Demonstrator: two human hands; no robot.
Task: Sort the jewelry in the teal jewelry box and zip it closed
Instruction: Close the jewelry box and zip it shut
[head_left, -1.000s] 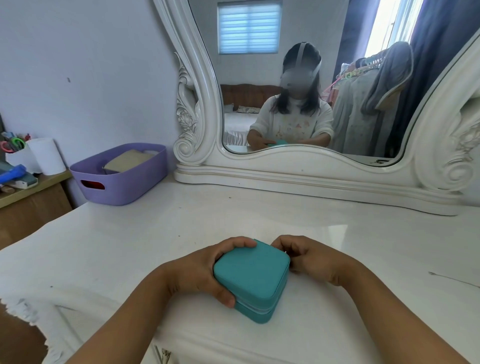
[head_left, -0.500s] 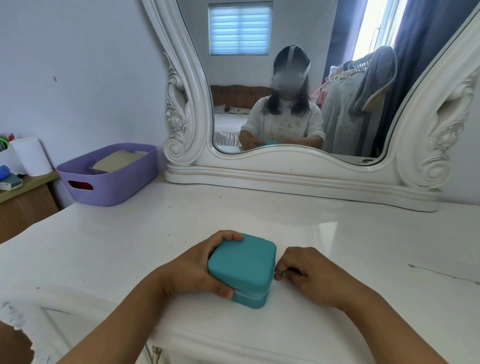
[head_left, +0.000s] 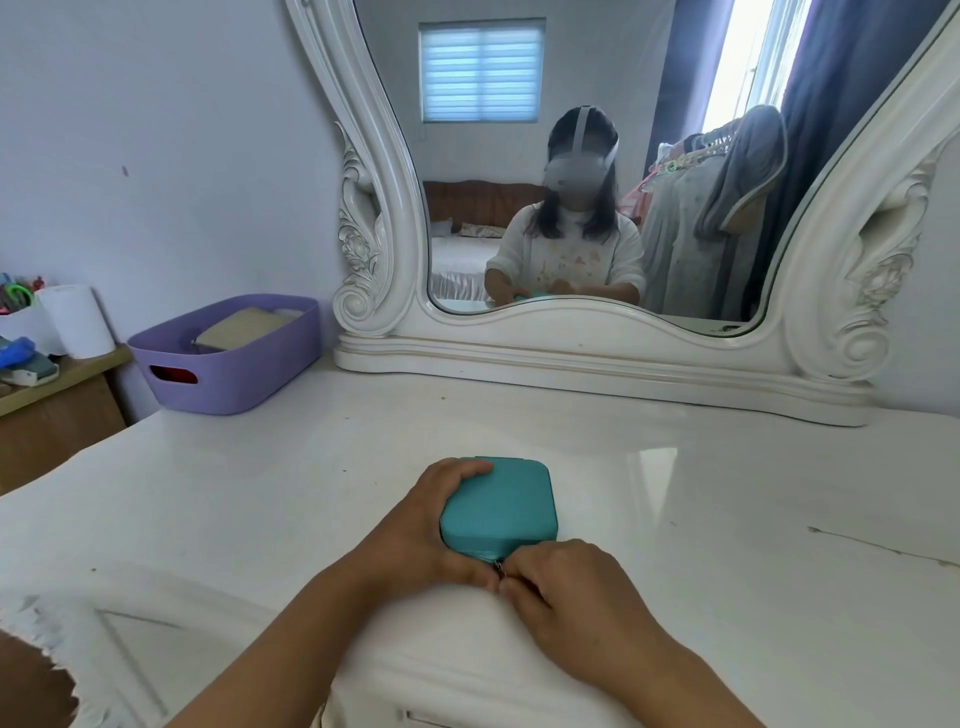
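The teal jewelry box (head_left: 501, 506) lies flat with its lid down on the white dresser top (head_left: 260, 493), near the front edge. My left hand (head_left: 423, 530) wraps around its left side, fingers over the far left corner and thumb at the near edge. My right hand (head_left: 563, 592) is at the box's near side, its fingertips pinched on the small metal zipper pull (head_left: 500, 567). No jewelry is visible; the inside of the box is hidden.
A large white carved mirror (head_left: 597, 358) stands at the back of the dresser and reflects a person. A purple plastic bin (head_left: 228, 358) holding a flat tan item sits at the back left. A wooden side table (head_left: 57, 410) with clutter lies further left.
My right hand has travelled with the zipper pull from the box's far right corner, along the right side, round to the near side. The left hand has kept its hold on the box.
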